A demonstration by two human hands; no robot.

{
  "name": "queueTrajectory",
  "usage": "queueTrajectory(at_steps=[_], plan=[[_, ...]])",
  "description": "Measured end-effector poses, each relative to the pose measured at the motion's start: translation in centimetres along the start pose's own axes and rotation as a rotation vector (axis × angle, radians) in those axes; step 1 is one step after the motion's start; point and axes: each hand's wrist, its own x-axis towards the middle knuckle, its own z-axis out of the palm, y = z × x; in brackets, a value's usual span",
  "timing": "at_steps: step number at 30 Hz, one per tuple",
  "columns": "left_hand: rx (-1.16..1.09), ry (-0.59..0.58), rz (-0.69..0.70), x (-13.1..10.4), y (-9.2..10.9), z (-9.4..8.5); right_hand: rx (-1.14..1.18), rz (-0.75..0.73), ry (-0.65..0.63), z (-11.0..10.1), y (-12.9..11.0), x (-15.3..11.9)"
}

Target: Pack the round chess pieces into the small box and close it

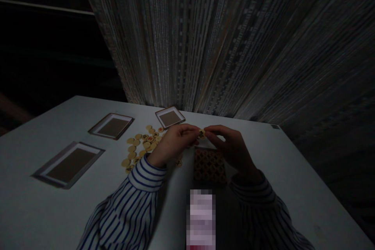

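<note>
Between the fingertips of my left hand (178, 140) and my right hand (230, 144) is a round Chinese chess piece (201, 134), its dark character facing me. Both hands pinch it from opposite sides, above the far edge of a box (225, 181) in which several round pieces sit in rows. Left of my left hand lies a loose heap of pale round chess pieces (147, 145), some face up with red or black characters, others blank side up. A single piece (178, 162) rests on the table by my left wrist.
Three shallow trays or lids stand on the white table (23, 203): one at the back (175, 126), one at the back left (117, 137) and one nearer left (66, 184). A string curtain (187, 39) hangs behind the table. The light is dim.
</note>
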Motion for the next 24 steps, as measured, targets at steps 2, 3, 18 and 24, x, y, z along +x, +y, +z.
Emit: queueTrajectory(at_steps=[2,3,18,24], plan=[[0.059,0.002,0.015,0.0,0.0,-0.1,-0.001,0.001,-0.007,0.0,0.0,0.0],[0.081,0.003,0.021,0.0,-0.1,-0.2,-0.005,0.004,-0.013,0.0,0.1,0.0],[0.119,0.039,0.016,0.4,-0.9,-0.3,-0.280,-0.286,-0.095,0.4,0.9,-0.2],[0.111,0.035,0.013,0.7,-1.2,-0.2,-0.402,-0.280,-0.158,0.5,1.3,-0.2]])
